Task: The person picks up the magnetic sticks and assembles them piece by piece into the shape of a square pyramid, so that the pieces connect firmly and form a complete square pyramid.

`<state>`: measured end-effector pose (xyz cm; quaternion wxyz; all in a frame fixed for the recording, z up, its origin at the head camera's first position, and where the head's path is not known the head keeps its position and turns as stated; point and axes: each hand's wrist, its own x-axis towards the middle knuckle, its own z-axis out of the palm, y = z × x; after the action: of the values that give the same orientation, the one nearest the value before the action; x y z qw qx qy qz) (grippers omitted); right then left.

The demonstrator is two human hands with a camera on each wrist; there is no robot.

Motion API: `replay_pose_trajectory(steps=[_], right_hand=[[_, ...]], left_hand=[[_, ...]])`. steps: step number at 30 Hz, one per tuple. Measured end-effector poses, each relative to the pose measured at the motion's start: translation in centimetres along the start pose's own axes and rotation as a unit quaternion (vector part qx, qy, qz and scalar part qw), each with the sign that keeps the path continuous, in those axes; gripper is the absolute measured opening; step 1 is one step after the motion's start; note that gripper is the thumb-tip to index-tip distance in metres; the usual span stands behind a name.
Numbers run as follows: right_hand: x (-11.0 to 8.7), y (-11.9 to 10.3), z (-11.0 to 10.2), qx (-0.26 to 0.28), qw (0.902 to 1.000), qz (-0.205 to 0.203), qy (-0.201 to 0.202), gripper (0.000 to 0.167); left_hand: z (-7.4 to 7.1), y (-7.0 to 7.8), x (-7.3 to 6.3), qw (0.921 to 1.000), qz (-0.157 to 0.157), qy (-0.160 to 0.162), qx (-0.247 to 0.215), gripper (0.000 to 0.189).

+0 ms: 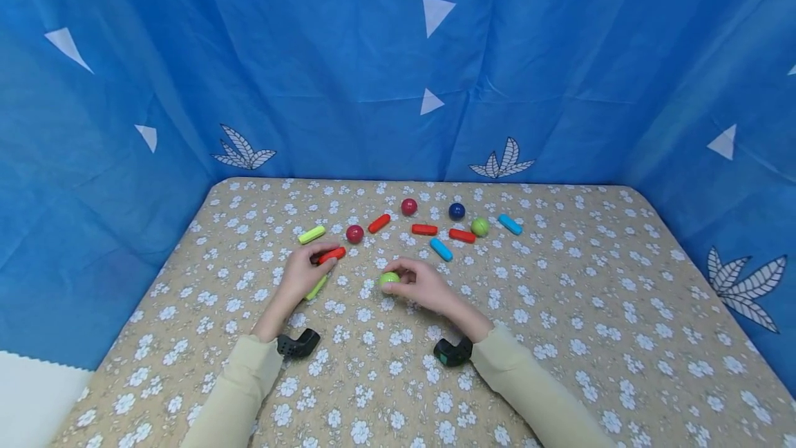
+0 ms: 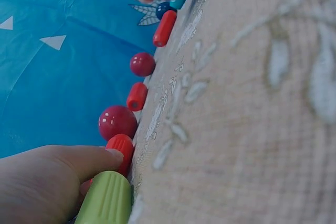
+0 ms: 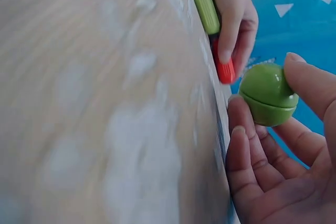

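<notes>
My left hand [image 1: 302, 269] pinches a short red rod with rounded ends [image 1: 333, 254] between thumb and fingers, low at the tablecloth. One yellow-green rod [image 1: 316, 287] lies just below that hand, and another yellow-green rod [image 1: 311, 234] lies above it. To the right, my right hand [image 1: 424, 285] holds a glossy green ball [image 3: 266, 95] with thumb and fingertips. A seam runs round the ball. From the right wrist view, the ball looks slightly off the cloth. Close beyond the left hand sits a dark red ball [image 1: 354, 234].
Farther back lie red rods [image 1: 424, 229], blue rods [image 1: 441, 249], a second red ball [image 1: 408, 207], a navy ball [image 1: 457, 211] and another green ball [image 1: 479, 227]. The floral tablecloth [image 1: 560, 310] meets a blue curtain [image 1: 348, 88] at the back and sides.
</notes>
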<state>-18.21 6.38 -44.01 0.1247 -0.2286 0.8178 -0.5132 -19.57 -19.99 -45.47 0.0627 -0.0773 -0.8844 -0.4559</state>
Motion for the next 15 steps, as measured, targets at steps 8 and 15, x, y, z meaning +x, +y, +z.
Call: replay_pose_trajectory(steps=[8, 15], right_hand=[[-2.4, 0.7, -2.4, 0.036, 0.9991, 0.020, -0.010, 0.034], [-4.3, 1.1, -4.4, 0.069, 0.9964, 0.049, 0.000, 0.037]], left_hand=[[-0.1, 0.3, -0.2, 0.9999, -0.011, 0.004, -0.006, 0.028], [-0.2, 0.6, -0.2, 0.9996, -0.011, 0.000, -0.026, 0.029]])
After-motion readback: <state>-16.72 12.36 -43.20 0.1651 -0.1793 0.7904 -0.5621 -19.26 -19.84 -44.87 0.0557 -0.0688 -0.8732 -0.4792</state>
